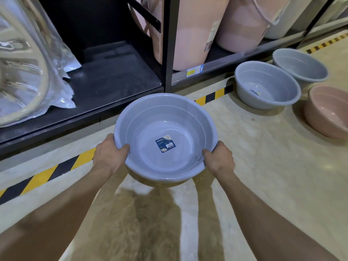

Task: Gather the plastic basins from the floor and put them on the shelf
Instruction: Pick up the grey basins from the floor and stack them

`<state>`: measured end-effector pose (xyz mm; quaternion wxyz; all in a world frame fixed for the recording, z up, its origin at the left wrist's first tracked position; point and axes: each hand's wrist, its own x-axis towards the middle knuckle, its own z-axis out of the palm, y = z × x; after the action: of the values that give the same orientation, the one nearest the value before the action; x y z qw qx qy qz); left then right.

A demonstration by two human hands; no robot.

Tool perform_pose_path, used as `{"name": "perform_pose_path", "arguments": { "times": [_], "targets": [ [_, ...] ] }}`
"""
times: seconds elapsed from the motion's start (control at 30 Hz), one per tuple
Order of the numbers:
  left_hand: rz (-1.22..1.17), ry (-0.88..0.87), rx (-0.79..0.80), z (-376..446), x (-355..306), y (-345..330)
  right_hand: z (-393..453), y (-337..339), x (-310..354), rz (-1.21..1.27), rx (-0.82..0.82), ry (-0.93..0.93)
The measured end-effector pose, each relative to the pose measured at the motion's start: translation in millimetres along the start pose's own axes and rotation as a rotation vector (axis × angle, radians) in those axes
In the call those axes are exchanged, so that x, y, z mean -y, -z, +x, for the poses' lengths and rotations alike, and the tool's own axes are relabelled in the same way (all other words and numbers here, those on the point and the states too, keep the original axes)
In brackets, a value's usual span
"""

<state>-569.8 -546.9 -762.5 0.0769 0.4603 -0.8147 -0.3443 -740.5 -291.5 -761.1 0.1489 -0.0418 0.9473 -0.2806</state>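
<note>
A grey basin is held above the floor, just in front of the dark bottom shelf. Nothing but a dark blue label stuck to its bottom is seen inside it. Both forearms are stretched forward from the lower corners. The left hand is clamped on the near left rim, thumb curled over the edge and inside, the other fingers hidden beneath. The right hand is clamped on the near right rim in the same way.

Beyond the right fingers, well apart, two more grey basins are set upright on the floor beside the shelf edge, a small label lying in the nearer one. A pink basin is placed just beside them. Beyond the left fingers, plastic-wrapped goods are stored on the shelf, and pink buckets are stood farther along it.
</note>
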Motion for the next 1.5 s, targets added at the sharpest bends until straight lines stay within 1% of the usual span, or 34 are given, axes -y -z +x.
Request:
{"name": "perform_pose_path", "arguments": {
  "times": [0.13, 0.3, 0.47, 0.63, 0.73, 0.8, 0.9, 1.07, 1.13, 1.23, 1.5],
  "targets": [
    [0.016, -0.053, 0.034, -10.2, -42.6, 28.2, -10.1, 52.5, 14.2, 0.004, -0.047, -0.008],
    [-0.012, -0.062, 0.046, -51.5, -133.5, 99.4, -46.4, 163.0, 47.5, 0.022, -0.071, -0.059],
    [-0.016, -0.098, 0.105, -106.1, -259.6, 207.6, -98.0, 324.3, 105.8, 0.031, -0.102, -0.082],
    [-0.065, -0.19, 0.179, -153.7, -403.7, 322.2, -154.3, 504.4, 175.7, 0.083, -0.156, -0.075],
    [-0.031, -0.238, 0.207, -173.4, -486.7, 381.5, -182.9, 603.1, 216.0, 0.091, -0.19, -0.105],
    [0.011, -0.295, 0.222, -181.3, -538.3, 413.7, -197.6, 657.5, 237.2, 0.098, -0.195, -0.127],
    [0.023, -0.366, 0.225, -188.6, -605.4, 447.3, -215.3, 721.0, 260.0, 0.141, -0.23, -0.161],
    [0.02, -0.484, 0.278, -199.5, -688.8, 466.7, -216.6, 794.1, 268.2, 0.156, -0.277, -0.199],
    [-0.007, -0.499, 0.301, -201.4, -715.6, 464.8, -205.1, 815.6, 263.2, 0.167, -0.301, -0.219],
    [-0.047, -0.502, 0.317, -201.4, -752.9, 450.7, -179.7, 843.7, 251.8, 0.172, -0.314, -0.245],
    [-0.022, -0.457, 0.315, -184.8, -847.9, 394.1, -96.4, 912.2, 230.5, 0.203, -0.34, -0.232]
  ]
}}
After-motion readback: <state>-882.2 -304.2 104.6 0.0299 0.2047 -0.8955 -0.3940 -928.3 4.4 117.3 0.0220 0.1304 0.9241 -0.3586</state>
